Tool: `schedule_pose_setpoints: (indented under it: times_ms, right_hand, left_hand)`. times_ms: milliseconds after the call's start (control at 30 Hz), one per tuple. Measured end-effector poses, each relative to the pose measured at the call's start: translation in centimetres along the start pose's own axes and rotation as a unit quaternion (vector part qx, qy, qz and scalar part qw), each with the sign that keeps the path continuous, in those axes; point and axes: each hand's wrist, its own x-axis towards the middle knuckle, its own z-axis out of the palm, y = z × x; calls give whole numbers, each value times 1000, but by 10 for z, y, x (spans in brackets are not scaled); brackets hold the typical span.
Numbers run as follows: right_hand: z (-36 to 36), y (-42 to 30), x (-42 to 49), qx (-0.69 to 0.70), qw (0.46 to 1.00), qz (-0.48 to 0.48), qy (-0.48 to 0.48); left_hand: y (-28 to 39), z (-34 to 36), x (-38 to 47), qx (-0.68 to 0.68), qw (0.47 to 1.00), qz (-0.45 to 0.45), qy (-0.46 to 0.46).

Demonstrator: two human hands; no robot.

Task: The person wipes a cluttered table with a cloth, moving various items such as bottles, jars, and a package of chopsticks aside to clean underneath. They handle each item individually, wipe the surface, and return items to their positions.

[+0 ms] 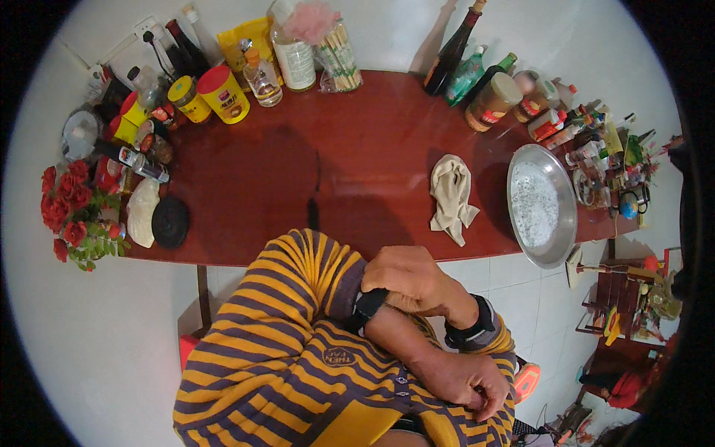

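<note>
My left arm, in a yellow-and-purple striped sleeve (268, 285), crosses in front of my body. My left hand (463, 380) hangs loosely curled before my chest, and no object shows in it. My right hand (405, 274) lies over the left wrist, its fingers bent around a black wristband (370, 306) at the sleeve's cuff. Another black band (473, 329) circles the right wrist. Beyond my hands, a crumpled beige cloth (451, 193) lies on the red-brown wooden table (368, 134). To its right, a metal basin (568, 223) holds white, foamy-looking contents and juts past the front edge.
Glass bottles (452, 50), jars (494, 100) and small containers crowd the right side. Yellow tubs (224, 95), a clear bottle (262, 81) and bagged chopsticks (342, 58) stand at the back left. Red flowers (67, 195) and a black round lid (171, 222) are at far left.
</note>
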Motion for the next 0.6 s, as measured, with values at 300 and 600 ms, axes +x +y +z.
schedule_pose_setpoints:
  times_ms: [300,600]
  right_hand:
    - [-4,-1,14,-75,994,-63,56]
    - [-10,7,22,-60,994,96,-6]
  left_hand:
    - [0,-14,6,-132,976,-171,-33]
    - [-11,-30,8,-275,926,-258,-11]
